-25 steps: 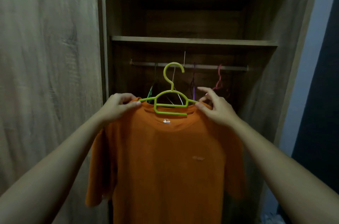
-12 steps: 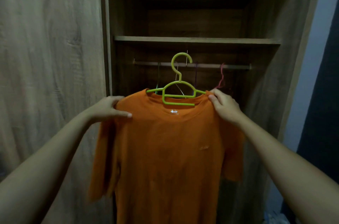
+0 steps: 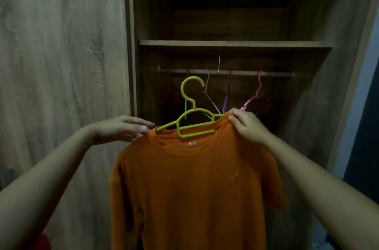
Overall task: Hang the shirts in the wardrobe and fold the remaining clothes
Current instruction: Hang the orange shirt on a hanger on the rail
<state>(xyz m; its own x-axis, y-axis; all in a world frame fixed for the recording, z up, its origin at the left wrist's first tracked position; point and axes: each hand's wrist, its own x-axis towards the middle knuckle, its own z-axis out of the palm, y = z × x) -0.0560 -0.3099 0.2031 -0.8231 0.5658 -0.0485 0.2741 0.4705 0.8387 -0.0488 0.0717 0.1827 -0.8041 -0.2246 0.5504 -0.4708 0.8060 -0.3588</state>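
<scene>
Wooden wardrobe with hangers on its rail (orange shirt in front)

Pinching the orange shirt at its shoulder with the right hand, green hanger tilted inside the collar. Left hand flat, fingers straight, at the other shoulder. Hook below the rail, beside purple hanger and pink hanger.

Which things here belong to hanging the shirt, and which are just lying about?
In the job: orange shirt, green hanger in its collar, wardrobe rail, right hand pinching the shirt's shoulder, left hand open by the other shoulder.
Just there: purple hanger, pink hanger, wire hanger on the rail, shelf, red item lower left.
</scene>
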